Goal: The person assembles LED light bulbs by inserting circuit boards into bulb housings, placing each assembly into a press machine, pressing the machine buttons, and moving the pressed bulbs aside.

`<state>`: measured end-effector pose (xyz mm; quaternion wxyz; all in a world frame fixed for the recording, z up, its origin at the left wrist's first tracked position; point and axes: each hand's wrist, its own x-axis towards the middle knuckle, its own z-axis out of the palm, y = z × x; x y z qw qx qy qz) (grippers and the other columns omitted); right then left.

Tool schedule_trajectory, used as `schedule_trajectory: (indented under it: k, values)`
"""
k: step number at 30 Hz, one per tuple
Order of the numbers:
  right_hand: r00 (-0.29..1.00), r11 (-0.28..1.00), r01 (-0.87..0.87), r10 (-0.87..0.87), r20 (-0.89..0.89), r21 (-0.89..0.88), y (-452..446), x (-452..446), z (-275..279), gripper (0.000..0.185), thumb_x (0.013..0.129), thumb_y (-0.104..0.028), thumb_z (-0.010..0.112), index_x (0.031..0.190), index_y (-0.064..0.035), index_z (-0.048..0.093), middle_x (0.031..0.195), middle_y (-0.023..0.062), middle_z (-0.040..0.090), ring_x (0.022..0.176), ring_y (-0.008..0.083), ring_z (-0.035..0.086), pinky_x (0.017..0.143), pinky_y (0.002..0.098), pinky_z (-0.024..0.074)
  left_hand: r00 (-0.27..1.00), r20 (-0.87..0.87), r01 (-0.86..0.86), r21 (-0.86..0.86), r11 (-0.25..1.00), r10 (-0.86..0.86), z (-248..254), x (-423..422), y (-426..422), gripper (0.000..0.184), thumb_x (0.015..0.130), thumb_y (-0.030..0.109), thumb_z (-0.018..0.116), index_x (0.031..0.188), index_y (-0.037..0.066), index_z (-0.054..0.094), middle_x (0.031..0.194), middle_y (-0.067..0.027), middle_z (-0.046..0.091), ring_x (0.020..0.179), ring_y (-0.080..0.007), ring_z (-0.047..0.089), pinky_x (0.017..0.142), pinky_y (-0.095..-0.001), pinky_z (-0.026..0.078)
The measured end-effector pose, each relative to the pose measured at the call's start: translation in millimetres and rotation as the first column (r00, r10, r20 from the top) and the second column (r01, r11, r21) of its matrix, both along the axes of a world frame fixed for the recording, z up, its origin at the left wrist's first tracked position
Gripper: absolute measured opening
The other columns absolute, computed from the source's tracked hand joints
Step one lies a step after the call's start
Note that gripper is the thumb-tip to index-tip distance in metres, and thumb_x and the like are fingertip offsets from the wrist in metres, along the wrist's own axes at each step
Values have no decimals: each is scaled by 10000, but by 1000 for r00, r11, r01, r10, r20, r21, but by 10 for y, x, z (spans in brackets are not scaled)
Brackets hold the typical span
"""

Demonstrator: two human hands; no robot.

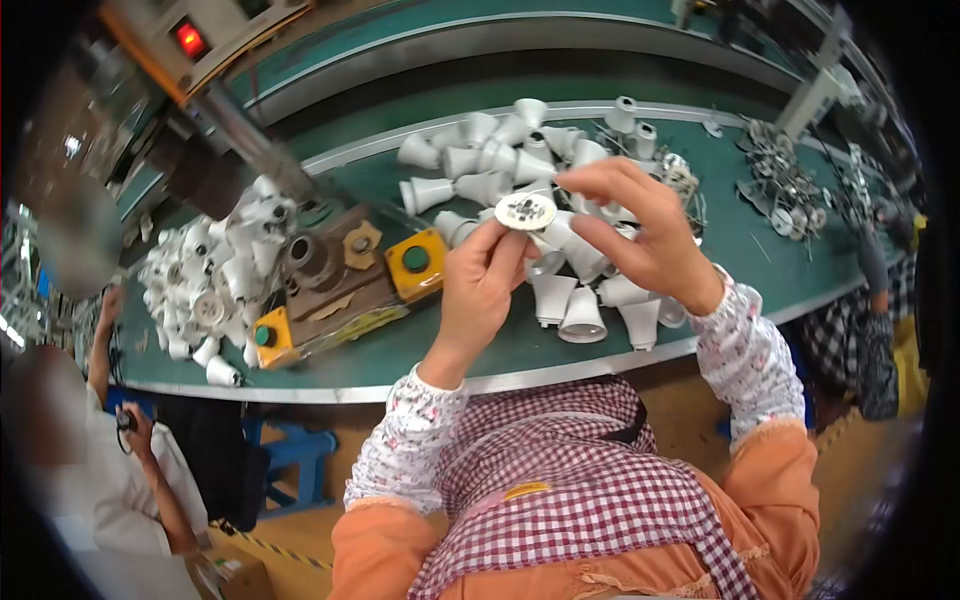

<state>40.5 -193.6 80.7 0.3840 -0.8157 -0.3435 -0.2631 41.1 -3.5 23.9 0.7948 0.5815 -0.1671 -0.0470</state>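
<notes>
My left hand (480,285) pinches a small round white disc (526,210) with dark parts on its face, held up above the green table. Just to the right of the disc, my right hand (645,230) is raised with thumb and fingers apart and nothing between them. Several white cone-shaped housings (583,316) lie behind and below both hands, some upright and some on their sides. My fingers hide part of this pile.
A metal fixture (330,275) with green buttons on yellow boxes (415,262) stands left of centre. Beyond it is a heap of white housings (205,290). Wired discs (785,190) lie at the right. Co-workers are at both sides, one person's hand (137,430) holding a dark object.
</notes>
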Motion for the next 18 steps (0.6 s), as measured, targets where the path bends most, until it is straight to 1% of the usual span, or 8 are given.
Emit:
schedule_trajectory:
  k: [1, 2, 6, 9, 10, 14, 17, 18]
  values:
    - [995, 999, -10, 14, -103, 44, -7, 12, -2, 331, 803, -95, 675, 1122, -35, 607, 907, 101, 612, 789, 222, 570, 678, 307, 475, 998, 65, -24, 62, 998, 20, -23, -27, -18, 206, 983, 159, 494, 1074, 9, 602, 791, 6, 583, 589, -19, 417, 513, -172, 334]
    - [982, 1000, -23, 19, -189, -20, -31, 4, 0, 376, 848, -94, 612, 1219, -43, 568, 1002, 103, 642, 876, 190, 603, 754, 292, 476, 997, 81, -7, 73, 997, 1, -38, -53, -9, 222, 983, 169, 497, 1086, 4, 603, 794, 5, 592, 603, -21, 429, 525, -175, 345]
    - [902, 994, -66, 98, -419, 89, -21, 26, -43, 330, 953, -217, 515, 1225, -38, 568, 1029, 104, 649, 923, 179, 624, 778, 298, 485, 990, 133, 26, 89, 996, -37, -78, -121, -23, 261, 986, 195, 498, 1125, 1, 603, 800, 2, 611, 649, -31, 466, 562, -189, 378]
    - [872, 995, -75, 101, -479, 73, -76, 103, -109, 277, 935, -202, 538, 1120, -11, 614, 851, 114, 667, 734, 187, 620, 696, 297, 491, 977, 214, -17, 133, 991, -12, -108, -131, -27, 280, 979, 225, 514, 1117, 0, 606, 823, -21, 643, 650, -44, 482, 572, -193, 387]
    - [826, 984, -130, 176, -535, 123, -80, 114, -107, 242, 915, -169, 577, 1065, 8, 645, 837, 93, 683, 753, 148, 625, 719, 280, 499, 975, 221, -20, 135, 991, -11, -119, -137, -16, 275, 974, 215, 524, 1122, -1, 608, 830, -22, 646, 660, -46, 494, 578, -193, 392]
    - [671, 890, -115, 397, -626, 441, -87, 32, -98, 216, 876, -111, 640, 1037, 33, 651, 921, 62, 680, 829, 97, 616, 757, 240, 506, 965, 262, -63, 178, 982, 14, -222, -124, 61, 272, 952, 173, 562, 1144, -15, 606, 882, -30, 658, 702, -54, 534, 622, -189, 424]
    - [702, 904, -121, 370, -609, 410, -81, 17, -144, 228, 906, -126, 607, 1065, 35, 640, 926, 42, 659, 845, 88, 611, 767, 231, 498, 905, 413, -224, 252, 941, 104, -242, -139, 11, 273, 953, 138, 556, 1170, -24, 587, 918, -33, 652, 759, -69, 565, 679, -188, 444]
    - [678, 907, -101, 363, -639, 408, -83, 22, -160, 226, 907, -130, 607, 1059, 34, 638, 917, 36, 655, 837, 84, 606, 761, 230, 496, 910, 402, -218, 258, 941, 101, -232, -148, 7, 250, 938, 113, 561, 1142, -28, 594, 906, -45, 650, 758, -85, 568, 677, -207, 447]
